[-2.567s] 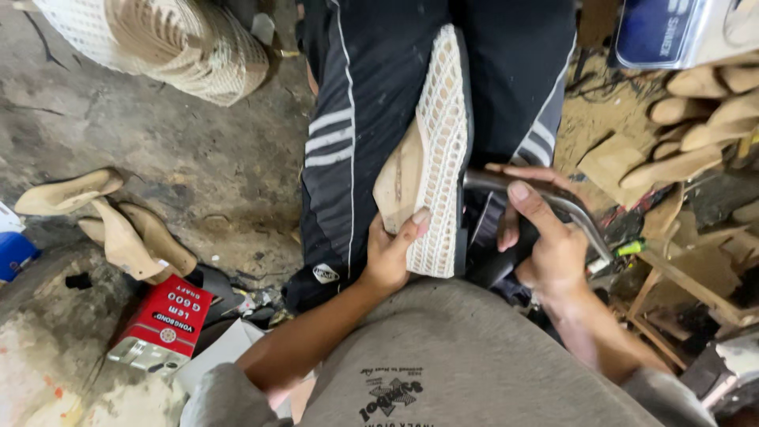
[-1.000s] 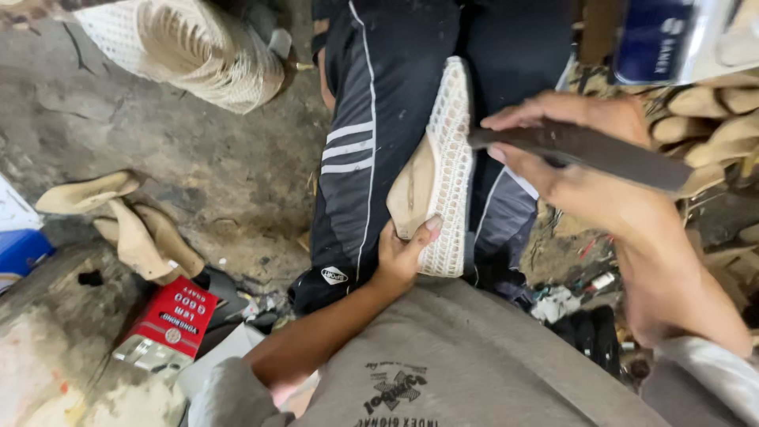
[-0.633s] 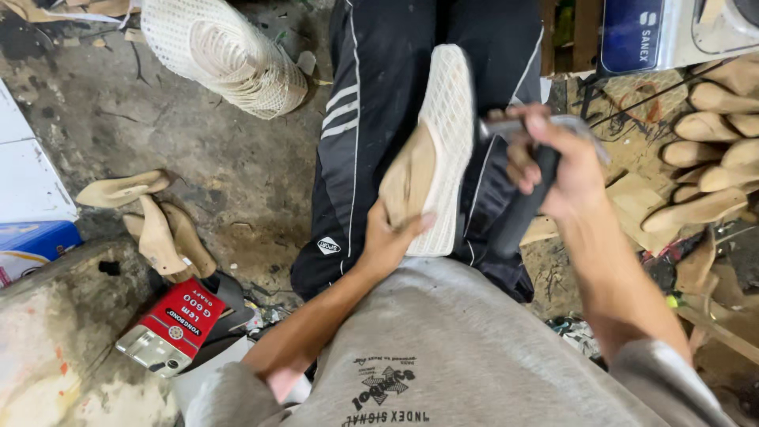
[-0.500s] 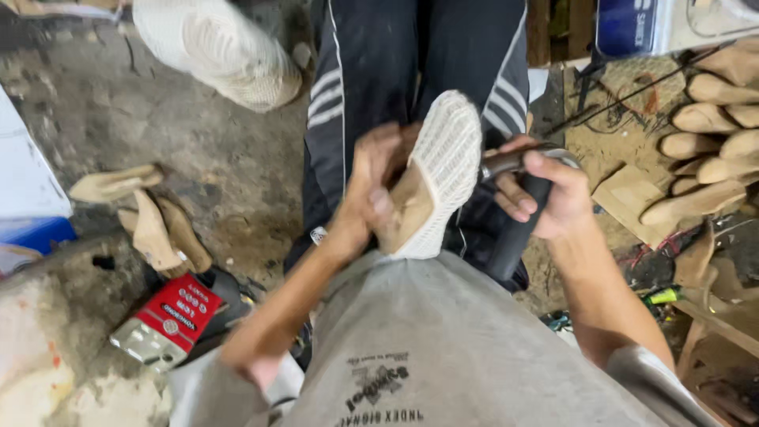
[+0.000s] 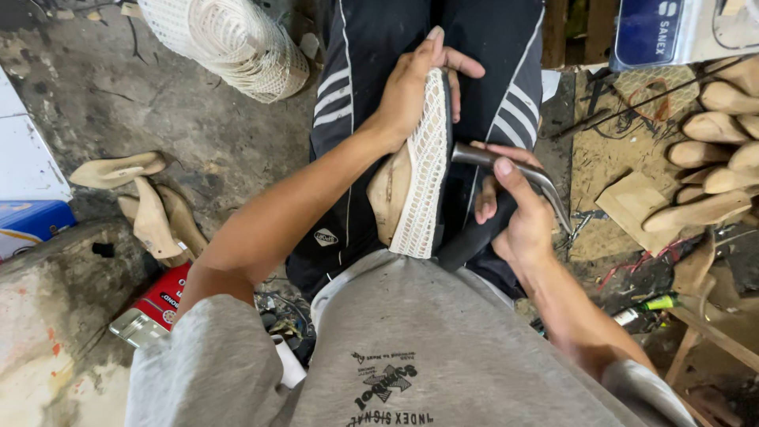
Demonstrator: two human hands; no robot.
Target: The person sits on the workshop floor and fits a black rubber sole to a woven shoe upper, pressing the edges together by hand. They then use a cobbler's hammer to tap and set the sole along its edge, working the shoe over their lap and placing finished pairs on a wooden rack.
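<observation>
Shoe (image 5: pixel 423 170) first: from the head view we see it stand on its side on our lap, its long way running from our belly out to the knees. Our left hand (image 5: pixel 411 87) wraps tight around its far end. Our right hand (image 5: pixel 518 213) squeezes a metal tool (image 5: pixel 514 170), touching the shoe's right side.

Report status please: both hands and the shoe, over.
Left hand grips white mesh shoe at its toe. Right hand holds metal tool, tip against the sole edge. Nothing between.
</observation>
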